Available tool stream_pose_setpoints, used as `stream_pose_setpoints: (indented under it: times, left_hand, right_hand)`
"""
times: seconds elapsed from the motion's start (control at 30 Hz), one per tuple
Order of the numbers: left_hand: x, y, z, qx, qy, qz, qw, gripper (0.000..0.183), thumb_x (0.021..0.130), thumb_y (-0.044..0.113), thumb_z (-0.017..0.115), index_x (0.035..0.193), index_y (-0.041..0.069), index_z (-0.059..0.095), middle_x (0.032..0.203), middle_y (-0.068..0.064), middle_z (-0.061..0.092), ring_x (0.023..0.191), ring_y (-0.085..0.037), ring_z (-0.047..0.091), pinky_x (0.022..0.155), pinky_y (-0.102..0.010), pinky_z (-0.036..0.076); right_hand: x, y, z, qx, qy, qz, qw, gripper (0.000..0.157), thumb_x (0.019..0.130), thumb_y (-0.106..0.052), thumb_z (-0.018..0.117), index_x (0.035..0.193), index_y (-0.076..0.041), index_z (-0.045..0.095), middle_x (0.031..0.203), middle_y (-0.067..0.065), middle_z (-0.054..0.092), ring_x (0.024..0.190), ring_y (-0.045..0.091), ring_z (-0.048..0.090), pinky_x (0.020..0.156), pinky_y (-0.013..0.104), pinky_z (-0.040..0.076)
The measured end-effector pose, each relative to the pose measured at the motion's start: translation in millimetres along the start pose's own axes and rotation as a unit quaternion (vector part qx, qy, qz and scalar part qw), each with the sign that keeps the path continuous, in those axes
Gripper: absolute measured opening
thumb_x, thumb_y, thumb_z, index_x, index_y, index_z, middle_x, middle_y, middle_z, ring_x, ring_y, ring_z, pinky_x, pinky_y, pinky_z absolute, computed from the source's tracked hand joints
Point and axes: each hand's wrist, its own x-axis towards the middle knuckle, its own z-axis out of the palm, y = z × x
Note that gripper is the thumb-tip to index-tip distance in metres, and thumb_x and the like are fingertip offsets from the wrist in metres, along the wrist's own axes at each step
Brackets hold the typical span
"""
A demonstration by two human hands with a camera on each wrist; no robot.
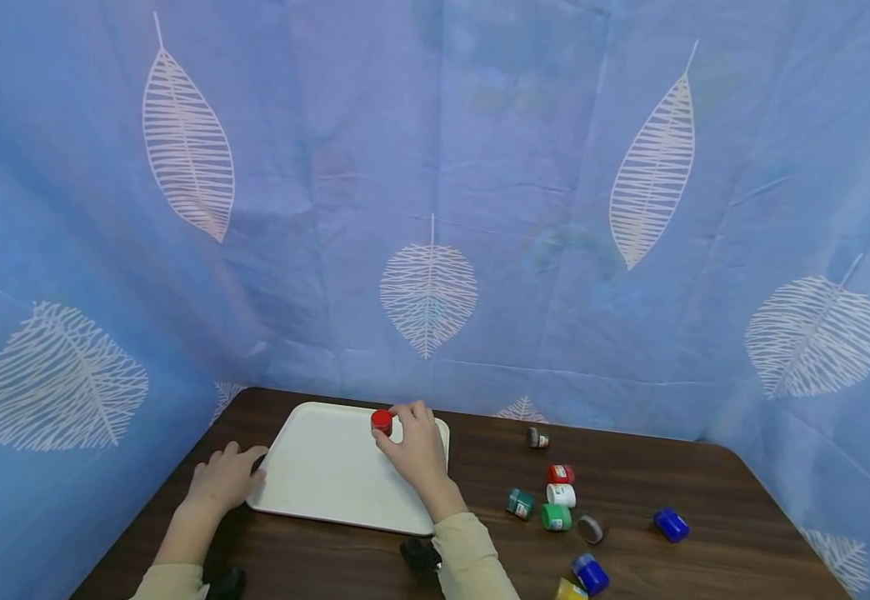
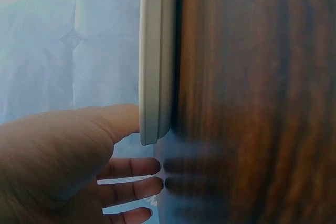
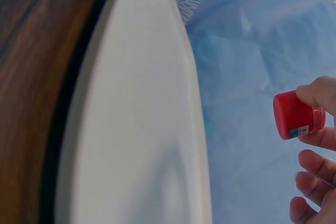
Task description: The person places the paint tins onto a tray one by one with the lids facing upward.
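Red jar (image 1: 381, 422) is lifted, not set down: left hand (image 1: 225, 477), fingers extended, touches the left edge of the tray (image 1: 326, 475); right hand (image 1: 416, 448) pinches the jar above the tray's far side; other jars (image 1: 561, 496) lie untouched right of it.

This table (image 1: 630, 467) looks booth-like, walled by leaf-print cloth (image 1: 525, 183)

Ten jars (image 1: 382, 420), one tray (image 1: 330, 467)

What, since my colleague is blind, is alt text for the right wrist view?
A right hand pinches a red cylindrical plastic-looking jar, held clear of a white shallow tray on a dark brown wood-grain table; blue fabric hangs behind.
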Motion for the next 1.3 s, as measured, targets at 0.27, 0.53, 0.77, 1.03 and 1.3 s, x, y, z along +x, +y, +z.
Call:
stream_pose_setpoints:
  times: [0.27, 0.53, 0.77, 1.03, 1.3]
  left_hand:
    - [-1.7, 2.5, -2.3, -0.005, 0.000, -0.002, 1.0000, 0.043, 0.093, 0.021, 0.064, 0.133, 0.006, 0.058, 0.120, -0.030, 0.054, 0.104, -0.049, 0.055, 0.084, -0.067, 0.042]
    - [-2.8, 5.1, 0.9, 0.004, 0.006, 0.005, 1.0000, 0.042, 0.092, 0.022, 0.065, 0.131, 0.007, 0.059, 0.113, -0.026, 0.056, 0.098, -0.044, 0.058, 0.079, -0.064, 0.046]
    - [-5.8, 4.2, 2.7, 0.008, 0.005, 0.015, 0.9998, 0.041, 0.092, 0.023, 0.066, 0.130, 0.009, 0.061, 0.110, -0.023, 0.058, 0.093, -0.040, 0.059, 0.074, -0.060, 0.048]
    - [-5.3, 6.3, 3.8, 0.005, 0.007, 0.012, 0.9999, 0.041, 0.092, 0.022, 0.067, 0.130, 0.008, 0.061, 0.113, -0.024, 0.057, 0.096, -0.042, 0.058, 0.076, -0.062, 0.047]
    - [-4.7, 2.8, -1.7, -0.001, 0.021, 0.007, 0.9998, 0.041, 0.091, 0.020, 0.067, 0.129, 0.007, 0.061, 0.112, -0.024, 0.057, 0.097, -0.042, 0.058, 0.077, -0.063, 0.047]
  right_hand:
    - [5, -7, 23.6, 0.024, -0.047, 0.024, 0.998, 0.032, 0.082, -0.035, 0.077, 0.104, -0.013, 0.069, 0.095, 0.002, 0.057, 0.083, 0.015, 0.051, 0.068, 0.025, 0.044]
    - [9, -6, 54.8, 0.021, -0.083, 0.028, 0.996, 0.035, 0.082, -0.039, 0.077, 0.106, -0.015, 0.070, 0.094, 0.002, 0.058, 0.084, 0.014, 0.052, 0.071, 0.025, 0.047]
    - [16, -17, 76.1, 0.049, -0.113, 0.035, 0.992, 0.035, 0.082, -0.037, 0.077, 0.109, -0.015, 0.071, 0.094, 0.001, 0.057, 0.083, 0.013, 0.050, 0.070, 0.024, 0.046]
    - [27, -28, 98.6, 0.066, -0.136, 0.049, 0.987, 0.036, 0.082, -0.037, 0.078, 0.110, -0.016, 0.071, 0.095, 0.002, 0.058, 0.083, 0.013, 0.051, 0.069, 0.024, 0.046]
    - [42, -36, 118.6, 0.058, -0.144, 0.080, 0.985, 0.037, 0.083, -0.039, 0.077, 0.113, -0.018, 0.071, 0.098, 0.004, 0.059, 0.088, 0.017, 0.055, 0.071, 0.028, 0.049]
